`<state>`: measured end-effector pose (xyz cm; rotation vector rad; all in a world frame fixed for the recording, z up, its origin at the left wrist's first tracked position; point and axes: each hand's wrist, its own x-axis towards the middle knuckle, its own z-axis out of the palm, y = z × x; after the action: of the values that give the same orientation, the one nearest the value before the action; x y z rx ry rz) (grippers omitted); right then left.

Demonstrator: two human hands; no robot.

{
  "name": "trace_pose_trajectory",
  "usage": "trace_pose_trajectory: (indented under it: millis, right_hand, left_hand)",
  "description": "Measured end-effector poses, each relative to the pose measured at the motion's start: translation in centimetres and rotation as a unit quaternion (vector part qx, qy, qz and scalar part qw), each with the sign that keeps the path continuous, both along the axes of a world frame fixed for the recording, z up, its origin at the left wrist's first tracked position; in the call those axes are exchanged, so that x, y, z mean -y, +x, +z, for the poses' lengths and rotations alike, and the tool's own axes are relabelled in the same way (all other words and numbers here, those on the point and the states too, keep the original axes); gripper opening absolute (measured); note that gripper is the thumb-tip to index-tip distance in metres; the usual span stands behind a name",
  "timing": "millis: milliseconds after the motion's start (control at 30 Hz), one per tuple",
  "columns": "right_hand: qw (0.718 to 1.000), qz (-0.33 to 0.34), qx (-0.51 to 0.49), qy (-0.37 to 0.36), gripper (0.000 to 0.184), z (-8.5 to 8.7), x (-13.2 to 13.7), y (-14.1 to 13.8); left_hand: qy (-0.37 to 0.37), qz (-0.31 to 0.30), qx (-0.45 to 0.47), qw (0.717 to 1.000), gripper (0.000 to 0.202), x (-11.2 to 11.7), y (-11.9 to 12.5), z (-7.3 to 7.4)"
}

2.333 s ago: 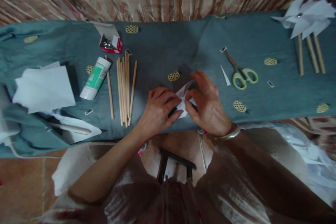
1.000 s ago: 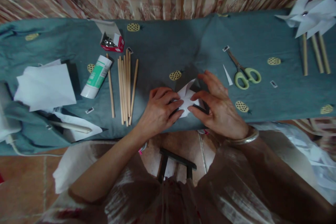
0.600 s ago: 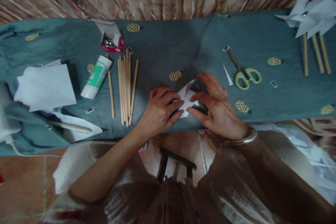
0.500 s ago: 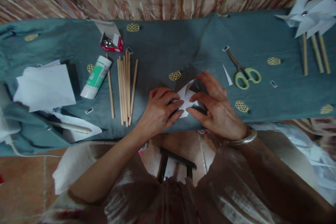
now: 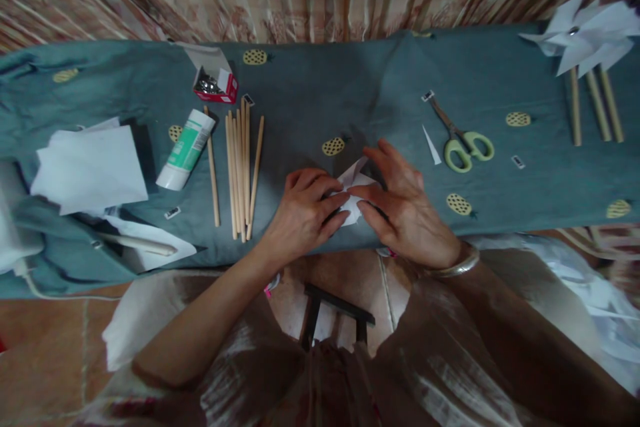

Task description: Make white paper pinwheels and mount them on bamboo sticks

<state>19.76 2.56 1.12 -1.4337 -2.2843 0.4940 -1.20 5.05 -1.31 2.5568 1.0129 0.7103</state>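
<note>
A small white paper pinwheel point(image 5: 354, 211), partly folded, lies at the table's front edge between my hands. With its fingertips, my left hand point(image 5: 309, 210) holds the left side of the paper down. My right hand point(image 5: 406, 210), a silver bangle on its wrist, presses thumb and index finger onto the paper near its centre. The fingers cover much of the folds. To the right lie scissors point(image 5: 457, 137) with green handles and a thin white paper scrap point(image 5: 431, 145).
Several wooden sticks point(image 5: 240, 173) and a glue stick point(image 5: 185, 150) lie at left, below a red box point(image 5: 216, 85) of metal pins. White paper sheets point(image 5: 93, 167) are stacked far left. Finished paper pinwheels point(image 5: 587, 33) on sticks lie at the far right.
My right hand has moved left, its thumb and index finger now pressing at the paper's centre. A right flap of the paper is folded inward. My left hand stays in place.
</note>
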Motion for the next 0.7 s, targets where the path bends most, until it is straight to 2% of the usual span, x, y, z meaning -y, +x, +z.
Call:
trace_pose_trajectory:
  millis: [100,367,533,700]
  right_hand:
    - [1.0,0.011,0.011,0.012,0.025,0.0,0.1,-0.1]
    - [0.995,0.052,0.055,0.069,0.038,0.0,0.1,-0.1]
    - [0.993,0.052,0.05,0.089,0.029,-0.4,-0.4,-0.3]
    - [0.992,0.049,0.038,0.113,0.02,-1.0,-1.0,-0.5]
  left_hand:
    - [-0.002,0.003,0.024,1.0,0.022,-0.1,0.0,0.1]
    - [-0.064,0.095,0.116,0.987,0.024,-0.7,-0.9,0.3]
    - [-0.123,0.118,0.197,0.965,0.019,-0.6,-1.2,0.6]
    - [-0.198,0.156,0.255,0.933,0.015,-0.2,-1.4,1.4]
